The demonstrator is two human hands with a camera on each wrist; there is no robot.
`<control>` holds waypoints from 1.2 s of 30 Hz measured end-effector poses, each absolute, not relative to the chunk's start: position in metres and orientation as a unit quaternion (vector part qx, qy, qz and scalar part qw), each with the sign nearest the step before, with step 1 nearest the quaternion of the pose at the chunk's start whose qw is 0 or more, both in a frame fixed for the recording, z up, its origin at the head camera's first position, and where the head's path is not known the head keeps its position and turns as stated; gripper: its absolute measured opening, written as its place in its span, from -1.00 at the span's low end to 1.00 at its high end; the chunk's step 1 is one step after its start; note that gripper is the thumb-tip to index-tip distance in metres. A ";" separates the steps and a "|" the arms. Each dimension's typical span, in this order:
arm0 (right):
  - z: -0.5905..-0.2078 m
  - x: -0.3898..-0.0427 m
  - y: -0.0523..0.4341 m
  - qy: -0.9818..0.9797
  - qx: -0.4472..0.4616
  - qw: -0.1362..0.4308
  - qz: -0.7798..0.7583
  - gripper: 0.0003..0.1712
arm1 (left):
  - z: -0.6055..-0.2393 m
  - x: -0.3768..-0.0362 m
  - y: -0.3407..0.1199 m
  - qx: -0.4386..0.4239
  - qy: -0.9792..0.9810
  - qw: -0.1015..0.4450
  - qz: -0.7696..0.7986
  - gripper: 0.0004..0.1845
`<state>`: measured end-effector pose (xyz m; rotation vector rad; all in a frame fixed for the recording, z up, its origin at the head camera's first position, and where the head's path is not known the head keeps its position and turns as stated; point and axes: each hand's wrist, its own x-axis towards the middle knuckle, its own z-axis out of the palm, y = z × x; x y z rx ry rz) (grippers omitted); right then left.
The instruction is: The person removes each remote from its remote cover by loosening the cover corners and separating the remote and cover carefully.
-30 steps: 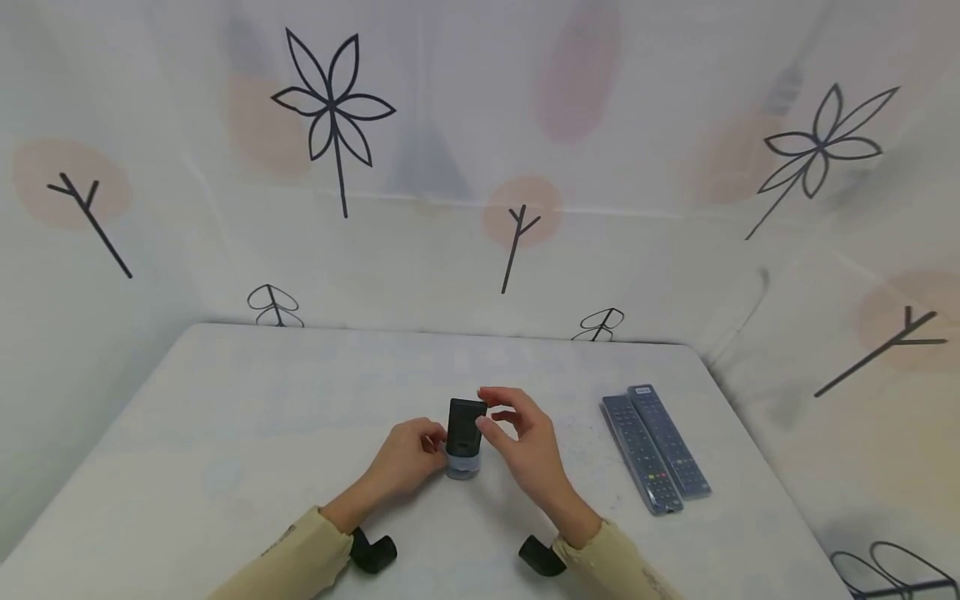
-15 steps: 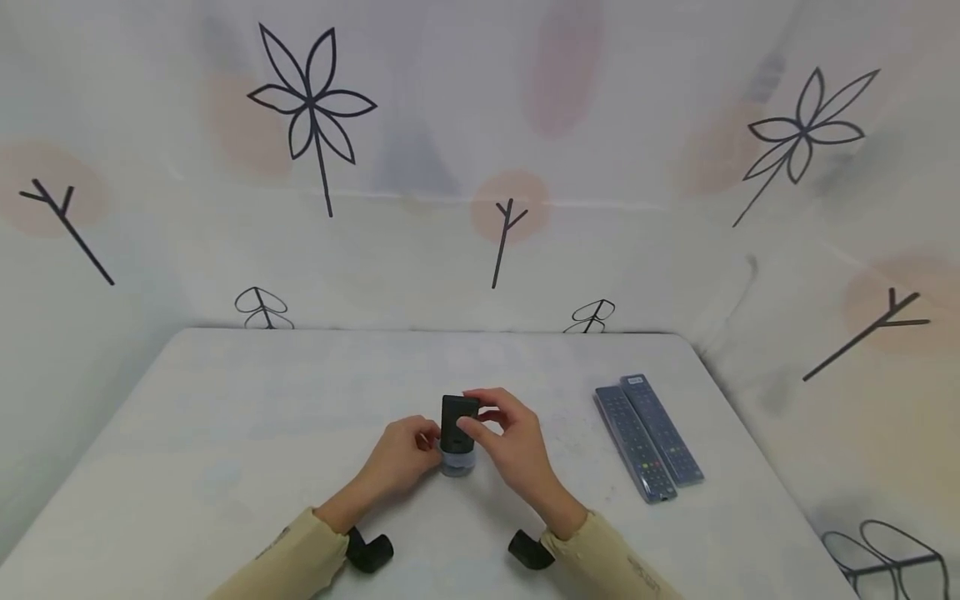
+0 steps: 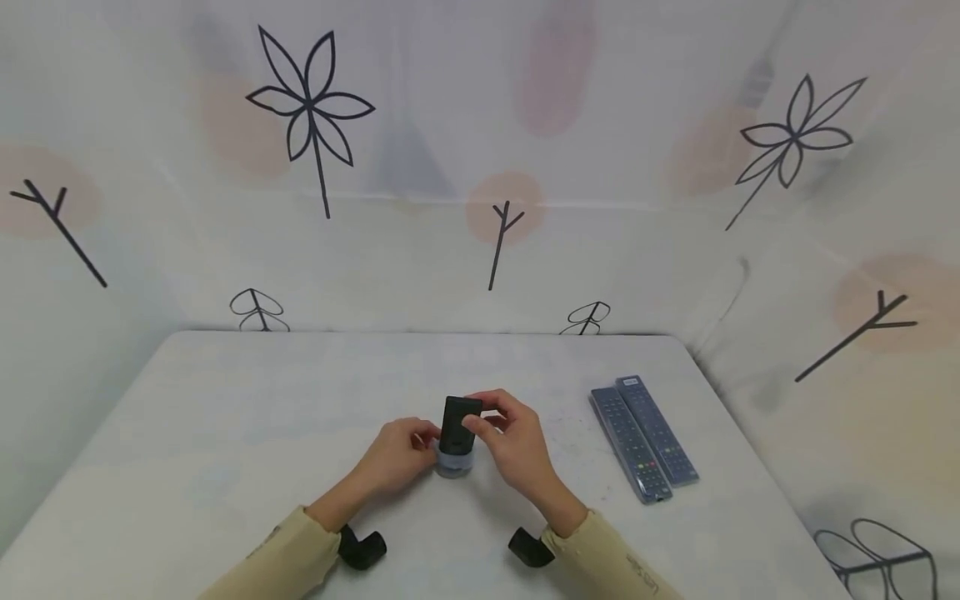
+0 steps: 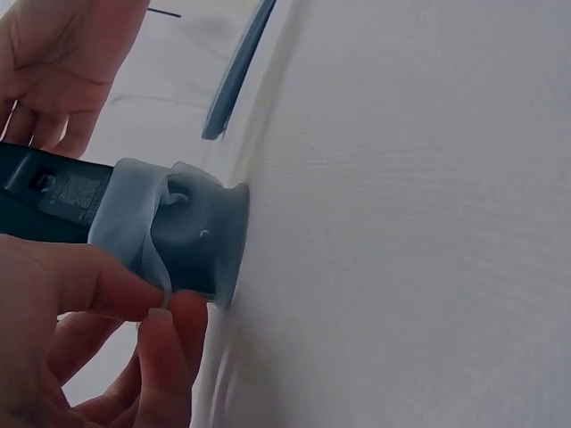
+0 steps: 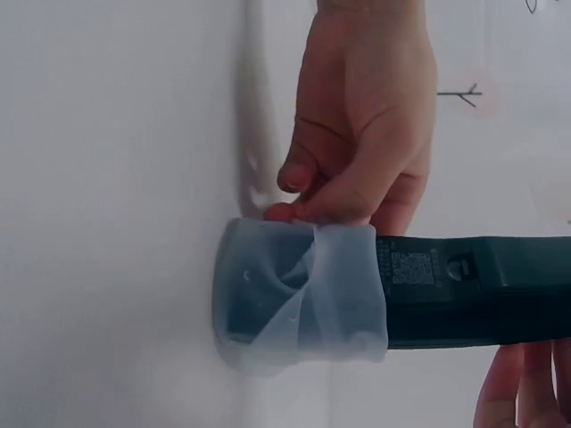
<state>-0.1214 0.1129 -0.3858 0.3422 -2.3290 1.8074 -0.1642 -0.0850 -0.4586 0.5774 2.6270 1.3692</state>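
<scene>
Head view: black remote (image 3: 459, 421) upright on table (image 3: 225, 417), translucent silicone sleeve (image 3: 455, 461) bunched at its base.

Left wrist: left hand (image 4: 62, 321) pinching sleeve edge.

Right wrist: right hand (image 5: 526, 383) gripping remote (fingers mostly hidden).

Sleeving underway, judging so; next calls for drawing sleeve upward evenly.

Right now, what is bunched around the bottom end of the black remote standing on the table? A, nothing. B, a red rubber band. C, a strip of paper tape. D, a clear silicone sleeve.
D: a translucent sleeve is bunched around the remote's lower end, pinched by the left hand.
</scene>
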 end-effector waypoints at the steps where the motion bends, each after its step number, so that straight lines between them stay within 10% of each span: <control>1: -0.390 -0.124 0.115 -0.778 0.113 0.087 0.612 -0.76 | -0.459 -0.165 -0.085 0.189 0.868 0.067 0.455 -0.73; 36: -0.387 -0.123 0.147 -0.714 0.308 0.068 0.626 -0.67 | -0.446 -0.169 -0.091 0.061 0.809 0.149 0.565 -0.58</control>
